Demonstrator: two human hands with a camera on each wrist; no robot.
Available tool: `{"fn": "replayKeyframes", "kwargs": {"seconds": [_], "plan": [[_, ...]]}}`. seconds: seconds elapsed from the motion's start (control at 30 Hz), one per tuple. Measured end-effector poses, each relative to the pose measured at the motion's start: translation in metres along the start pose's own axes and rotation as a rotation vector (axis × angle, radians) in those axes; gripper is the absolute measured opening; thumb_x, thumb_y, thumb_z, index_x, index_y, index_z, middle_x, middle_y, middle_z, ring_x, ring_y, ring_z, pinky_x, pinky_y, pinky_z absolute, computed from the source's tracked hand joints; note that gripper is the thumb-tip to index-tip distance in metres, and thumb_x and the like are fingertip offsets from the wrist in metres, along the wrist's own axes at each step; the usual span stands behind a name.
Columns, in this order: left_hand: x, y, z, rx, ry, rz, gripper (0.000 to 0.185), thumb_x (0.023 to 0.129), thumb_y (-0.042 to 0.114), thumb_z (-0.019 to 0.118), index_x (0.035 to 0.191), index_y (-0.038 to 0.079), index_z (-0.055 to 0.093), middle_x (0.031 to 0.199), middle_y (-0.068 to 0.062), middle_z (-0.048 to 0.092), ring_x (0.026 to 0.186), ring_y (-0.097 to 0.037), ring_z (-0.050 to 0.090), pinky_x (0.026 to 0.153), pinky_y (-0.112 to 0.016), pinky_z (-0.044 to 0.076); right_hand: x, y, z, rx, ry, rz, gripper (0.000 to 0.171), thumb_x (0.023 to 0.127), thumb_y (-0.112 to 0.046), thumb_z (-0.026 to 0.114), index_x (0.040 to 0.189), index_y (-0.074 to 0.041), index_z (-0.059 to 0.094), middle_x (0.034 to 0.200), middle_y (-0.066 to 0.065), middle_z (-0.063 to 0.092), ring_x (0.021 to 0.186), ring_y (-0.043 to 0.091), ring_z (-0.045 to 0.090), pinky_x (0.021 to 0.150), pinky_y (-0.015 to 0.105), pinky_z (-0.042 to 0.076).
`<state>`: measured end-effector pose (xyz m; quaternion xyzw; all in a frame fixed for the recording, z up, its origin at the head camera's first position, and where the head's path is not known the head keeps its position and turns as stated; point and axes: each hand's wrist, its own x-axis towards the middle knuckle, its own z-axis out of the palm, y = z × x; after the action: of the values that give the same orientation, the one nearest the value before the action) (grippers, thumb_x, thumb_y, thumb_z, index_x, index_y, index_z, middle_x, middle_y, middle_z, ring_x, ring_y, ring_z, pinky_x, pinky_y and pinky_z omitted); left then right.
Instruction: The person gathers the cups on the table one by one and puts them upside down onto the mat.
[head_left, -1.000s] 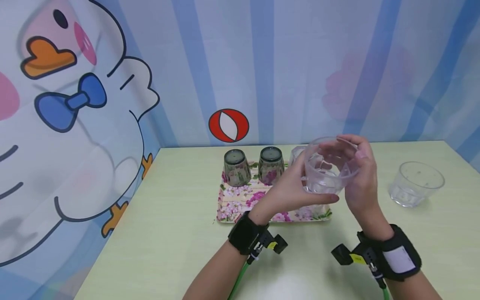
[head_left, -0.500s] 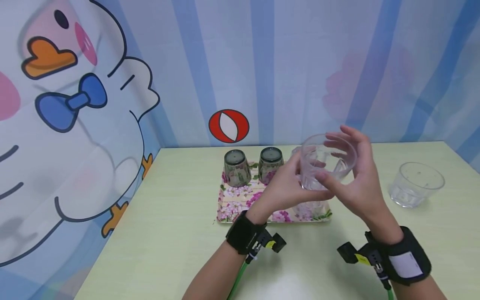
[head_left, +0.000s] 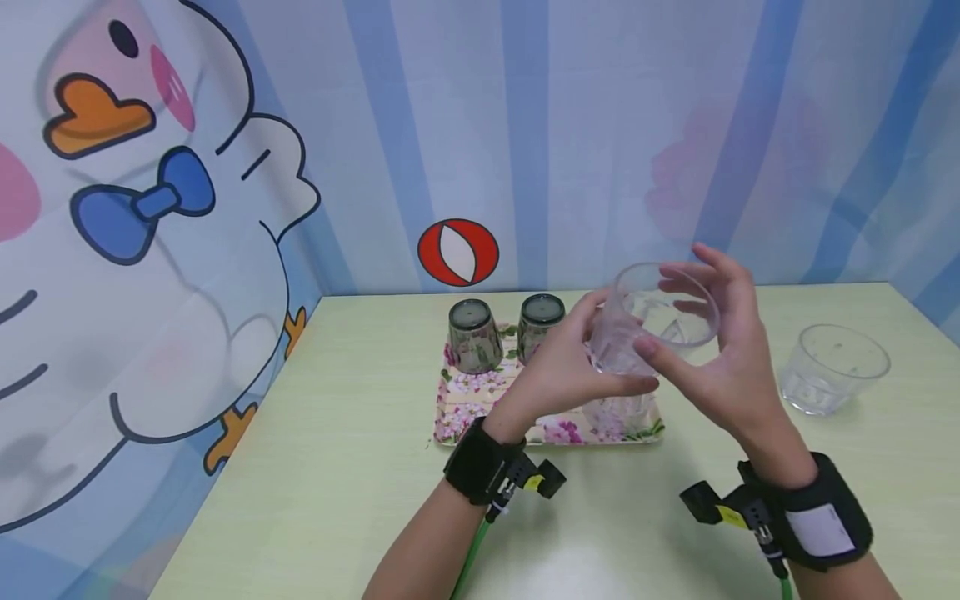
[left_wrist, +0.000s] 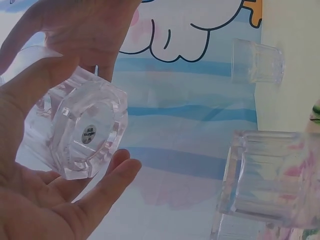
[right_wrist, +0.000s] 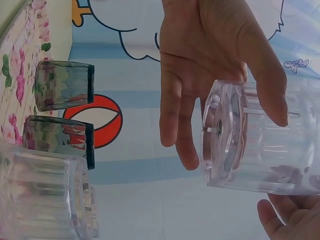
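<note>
Left hand (head_left: 567, 367) cups the base of a clear ribbed tumbler (head_left: 651, 327), held mouth-up and tilted above the floral tray (head_left: 480, 408); a round label marks its faceted base. Right hand (head_left: 716, 350), at 3 o'clock, touches its rim, fingers spread.

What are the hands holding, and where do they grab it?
A clear glass. The left hand grips its lower side wall near the base; the right hand touches the rim side.
</note>
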<state>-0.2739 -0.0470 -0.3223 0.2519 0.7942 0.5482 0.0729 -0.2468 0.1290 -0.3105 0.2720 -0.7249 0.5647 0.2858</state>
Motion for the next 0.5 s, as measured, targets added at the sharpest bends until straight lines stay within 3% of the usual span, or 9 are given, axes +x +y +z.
{"fn": "replayKeyframes", "kwargs": {"seconds": [0.2, 0.37, 0.5], "plan": [[-0.0013, 0.0022, -0.003, 0.032, 0.012, -0.049, 0.095, 0.072, 0.034, 0.083, 0.146, 0.044, 0.024, 0.134, 0.0, 0.056, 0.111, -0.013, 0.058, 0.081, -0.025, 0.055, -0.0003, -0.0013, -0.0023, -0.017, -0.003, 0.025, 0.085, 0.073, 0.006, 0.069, 0.147, -0.011, 0.03, 0.132, -0.007, 0.053, 0.119, 0.007, 0.053, 0.098, 0.016, 0.04], [-0.0015, 0.0022, -0.0048, 0.022, 0.018, -0.042, 0.094, 0.072, 0.031, 0.084, 0.146, 0.042, 0.026, 0.135, 0.0, 0.054, 0.112, -0.015, 0.057, 0.081, -0.025, 0.055, 0.0, -0.0021, -0.0041, -0.012, -0.009, 0.047, 0.086, 0.074, 0.006, 0.067, 0.147, -0.016, 0.029, 0.131, -0.009, 0.053, 0.12, 0.008, 0.052, 0.1, 0.019, 0.04], [-0.0013, 0.0023, -0.0059, 0.018, 0.021, -0.036, 0.094, 0.072, 0.03, 0.084, 0.146, 0.042, 0.026, 0.136, -0.001, 0.053, 0.114, -0.015, 0.057, 0.081, -0.024, 0.055, 0.0001, -0.0025, -0.0037, -0.004, -0.004, 0.022, 0.081, 0.076, 0.002, 0.068, 0.147, -0.012, 0.03, 0.131, -0.006, 0.054, 0.12, 0.009, 0.052, 0.099, 0.018, 0.04]]}}
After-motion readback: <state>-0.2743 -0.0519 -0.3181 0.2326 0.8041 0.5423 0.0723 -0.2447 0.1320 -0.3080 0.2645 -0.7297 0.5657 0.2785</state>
